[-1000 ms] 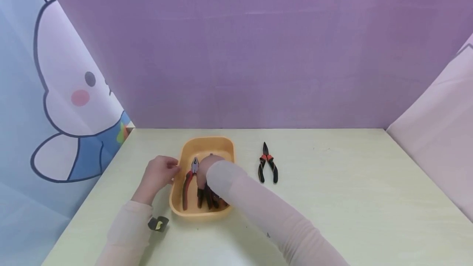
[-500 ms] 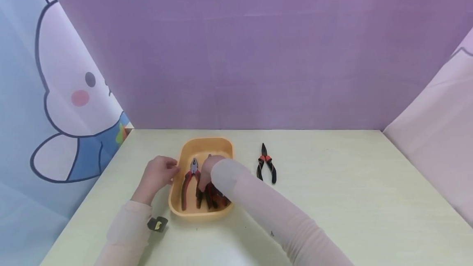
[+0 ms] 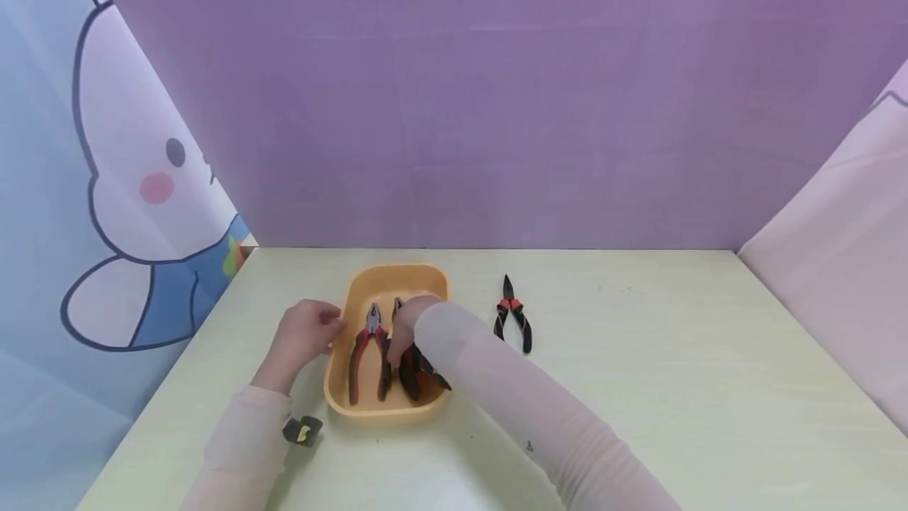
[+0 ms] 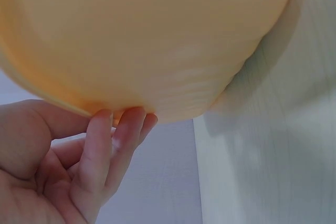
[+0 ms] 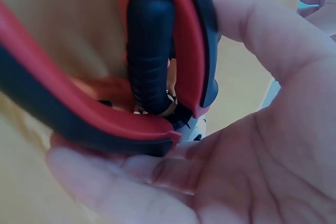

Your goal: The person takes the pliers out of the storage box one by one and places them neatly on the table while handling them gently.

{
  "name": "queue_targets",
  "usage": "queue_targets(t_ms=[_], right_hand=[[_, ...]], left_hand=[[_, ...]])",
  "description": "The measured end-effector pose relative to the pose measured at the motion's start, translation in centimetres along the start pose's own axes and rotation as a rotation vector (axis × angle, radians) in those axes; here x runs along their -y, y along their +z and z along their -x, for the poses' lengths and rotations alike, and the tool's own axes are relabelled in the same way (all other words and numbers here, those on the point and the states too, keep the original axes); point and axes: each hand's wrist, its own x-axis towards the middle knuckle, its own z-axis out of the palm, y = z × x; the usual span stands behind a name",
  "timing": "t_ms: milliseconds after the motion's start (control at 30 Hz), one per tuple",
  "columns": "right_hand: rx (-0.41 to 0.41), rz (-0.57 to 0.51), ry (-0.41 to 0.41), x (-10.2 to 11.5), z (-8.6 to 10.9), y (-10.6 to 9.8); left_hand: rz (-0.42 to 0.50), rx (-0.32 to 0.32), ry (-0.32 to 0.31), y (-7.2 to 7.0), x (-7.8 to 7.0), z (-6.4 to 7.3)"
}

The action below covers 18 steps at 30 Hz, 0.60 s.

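In the head view a yellow-orange plastic tray (image 3: 424, 282) holds several pairs of pliers. My left hand (image 3: 301, 337) pinches its left rim; the left wrist view has the fingertips on the tray's outer wall (image 4: 157, 51). My right hand (image 3: 411, 326) is down inside the tray. It grips red-and-black-handled pliers (image 5: 191, 40), thumb on one handle and fingers under the other. Just left of that hand lie combination pliers (image 3: 372, 330) with red and black handles, head pointing away. Another black handle (image 5: 149, 51) shows between the gripped handles. My right hand and sleeve hide part of the tray.
Needle-nose pliers (image 3: 508, 303) with black and orange handles lie on the pale table (image 3: 638, 385) right of the tray. A small black item with a yellow mark (image 3: 303, 430) is beside the left sleeve. A purple backdrop (image 3: 496, 101) rises behind the table.
My right hand has shifted slightly right within the tray, and the pliers under it have turned, handles swinging right. The combination pliers on the left are more uncovered. My left hand stays put.
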Motion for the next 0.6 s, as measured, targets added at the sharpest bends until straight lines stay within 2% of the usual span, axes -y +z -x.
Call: queue_targets(t_ms=[167,333,467,600], right_hand=[[0.023,-0.037,-0.003,-0.2,-0.4,0.2],[0.08,-0.09,-0.046,-0.3,-0.9,0.0],[0.101,-0.032,-0.117,-0.3,-1.3,-0.4],[0.11,-0.025,-0.133,-0.4,-1.4,-0.6]], left_hand=[[0.001,0.005,-0.018,0.1,0.1,0.0],[0.001,0.0,-0.027,0.1,0.3,-0.1],[0.009,-0.012,0.004,0.1,0.5,-0.2],[0.014,-0.025,0.034,0.2,0.7,-0.3]])
